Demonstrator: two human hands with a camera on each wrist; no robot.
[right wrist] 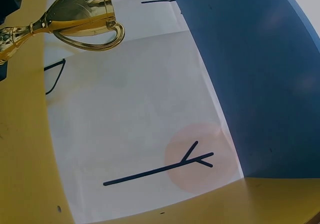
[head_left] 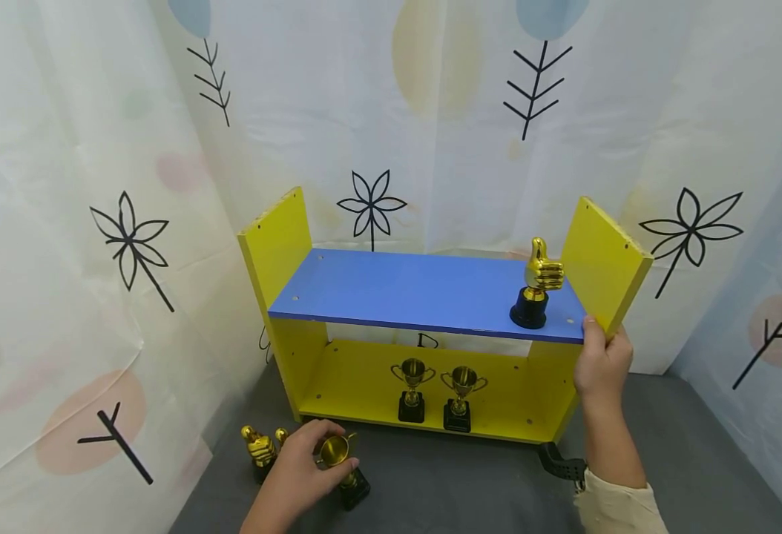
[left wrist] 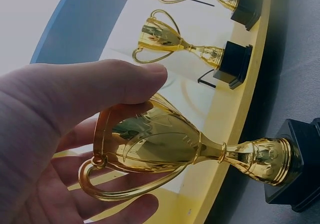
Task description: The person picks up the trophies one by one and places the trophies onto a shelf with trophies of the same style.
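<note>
A gold trophy cup with a black base [left wrist: 150,139] is held between the thumb and fingers of my left hand [head_left: 300,471], in front of the shelf's lower left. Whether its base touches the grey surface I cannot tell. My right hand [head_left: 602,365] grips the right side panel [head_left: 608,259] of the yellow and blue shelf where it meets the blue board [head_left: 404,289]. On the yellow lower board stand two more trophy cups [head_left: 412,389] [head_left: 460,399], side by side. A gold thumbs-up trophy [head_left: 531,285] stands upright at the blue board's right end.
Left of my left hand, a thumbs-up trophy [head_left: 259,449] stands on the grey surface [head_left: 471,489], with another gold top [head_left: 281,435] partly hidden. A black strap [head_left: 561,466] is by my right wrist. A patterned white curtain [head_left: 337,111] surrounds the shelf.
</note>
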